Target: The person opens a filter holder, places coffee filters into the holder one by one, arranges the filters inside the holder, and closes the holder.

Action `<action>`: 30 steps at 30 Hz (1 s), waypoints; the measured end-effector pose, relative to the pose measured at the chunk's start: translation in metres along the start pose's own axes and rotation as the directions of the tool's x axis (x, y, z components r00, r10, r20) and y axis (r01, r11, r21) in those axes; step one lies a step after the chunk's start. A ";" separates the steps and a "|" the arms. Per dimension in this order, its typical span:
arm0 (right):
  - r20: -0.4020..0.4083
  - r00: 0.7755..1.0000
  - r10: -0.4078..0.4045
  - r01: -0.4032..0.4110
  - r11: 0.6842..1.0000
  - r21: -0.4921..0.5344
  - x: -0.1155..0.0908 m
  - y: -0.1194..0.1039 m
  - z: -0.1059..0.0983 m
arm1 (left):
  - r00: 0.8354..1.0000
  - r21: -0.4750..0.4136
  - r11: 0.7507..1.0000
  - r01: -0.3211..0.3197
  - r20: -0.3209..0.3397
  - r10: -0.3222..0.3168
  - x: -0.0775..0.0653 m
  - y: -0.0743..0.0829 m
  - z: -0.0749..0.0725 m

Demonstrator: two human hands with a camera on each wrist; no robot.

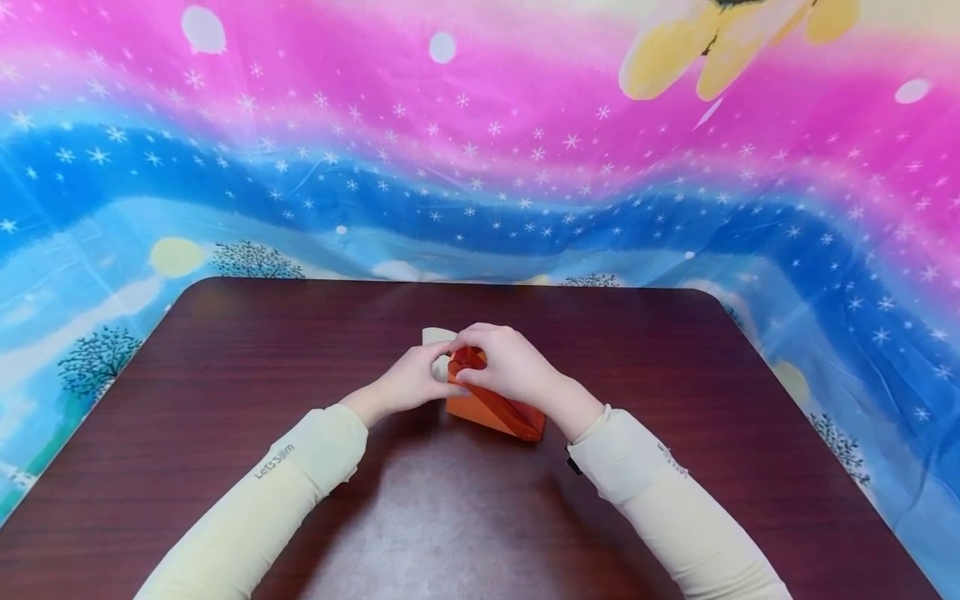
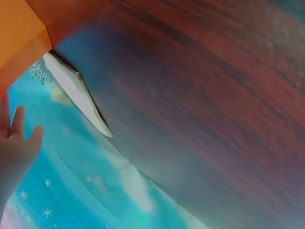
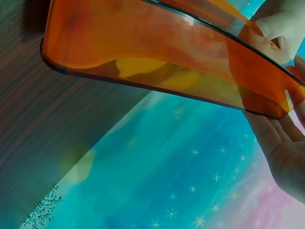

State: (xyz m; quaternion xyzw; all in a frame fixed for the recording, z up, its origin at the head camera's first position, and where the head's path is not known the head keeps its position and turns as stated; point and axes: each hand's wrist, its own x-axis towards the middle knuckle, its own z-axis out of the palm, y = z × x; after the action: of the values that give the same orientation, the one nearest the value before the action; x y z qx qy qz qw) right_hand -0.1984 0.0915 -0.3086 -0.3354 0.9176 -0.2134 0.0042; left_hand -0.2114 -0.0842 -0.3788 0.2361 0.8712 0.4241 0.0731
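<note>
Both hands meet over an orange box (image 1: 476, 410) at the middle of the table. A see-through orange plastic cover (image 3: 143, 43) with a dark rim and rounded corners slants over it. My right hand (image 1: 517, 358) grips the cover from above, thumb on the near side and fingers over the far side. Curving round the left end of the box, my left hand (image 1: 412, 375) has its thumb in front and fingertips close to the right hand's. Behind the box lies cream folded paper (image 2: 76, 90), stacked in layers, its lower part partly hidden by the left hand in the head view.
The dark brown wooden table (image 1: 262, 358) has rounded far corners. A pink and blue patterned cloth (image 1: 480, 167) hangs just past its far and side edges. Cream sleeves (image 1: 322, 442) cover both forearms.
</note>
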 end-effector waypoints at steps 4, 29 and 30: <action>0.022 1.000 0.011 -0.011 1.000 0.020 0.001 -0.001 0.000 | 0.999 -0.020 1.000 -0.020 0.034 0.021 0.000 -0.002 -0.003; 0.013 1.000 0.014 -0.017 0.960 0.280 -0.004 0.011 -0.009 | 0.995 0.014 0.999 -0.030 0.100 0.028 -0.011 -0.008 -0.024; 0.017 1.000 0.013 -0.018 0.956 0.294 -0.004 0.012 -0.010 | 0.994 0.025 0.999 -0.040 0.101 0.037 -0.012 -0.008 -0.025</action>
State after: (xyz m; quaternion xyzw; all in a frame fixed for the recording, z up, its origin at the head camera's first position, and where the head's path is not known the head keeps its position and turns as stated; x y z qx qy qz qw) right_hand -0.2035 0.1061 -0.3051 -0.3255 0.8782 -0.3448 0.0627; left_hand -0.2116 -0.1119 -0.3707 0.2748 0.8673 0.4014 0.1055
